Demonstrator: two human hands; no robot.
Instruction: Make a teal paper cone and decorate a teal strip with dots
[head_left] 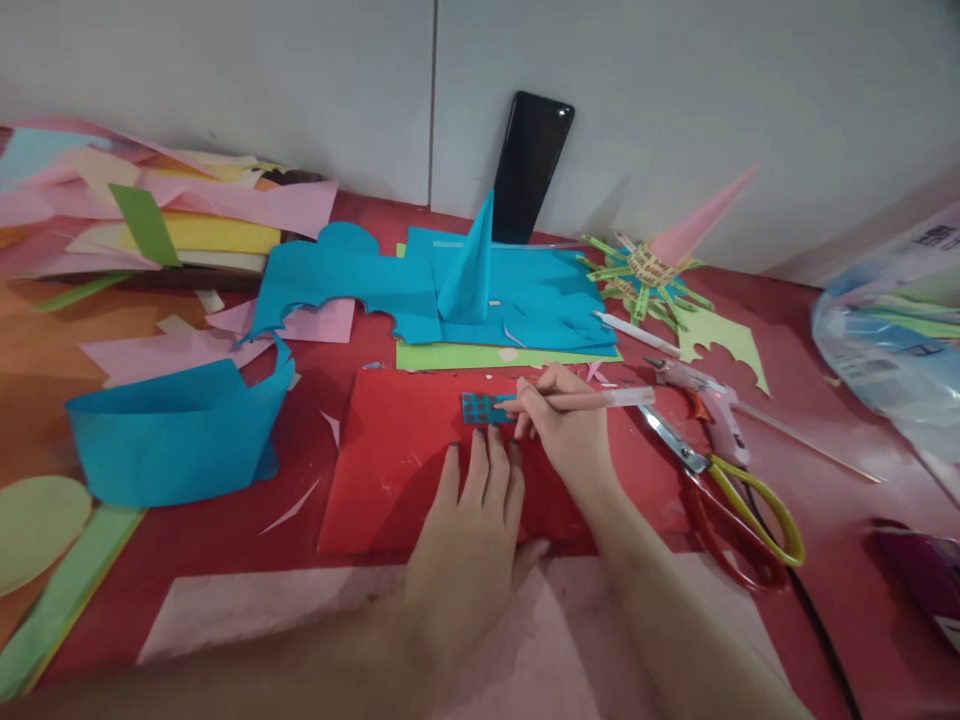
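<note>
My right hand (568,425) is closed around a pen (600,399) with a pale barrel, its tip down on a small blue paper strip (480,408). Dark square marks cover the strip's left part; the fingers hide its right end. Flat on the red sheet (390,470) lies my left hand (476,520), fingers stretched out, the fingertips at the strip's lower edge. Behind the strip a blue paper cone (471,275) stands on blue sheets (547,290).
Scissors (705,462) and a pink glue gun (709,400) lie to the right. A phone (532,165) leans on the wall. Farther right is a pink-coned paper piece (652,265). A blue paper band (172,440) and scrap paper (217,240) are at left.
</note>
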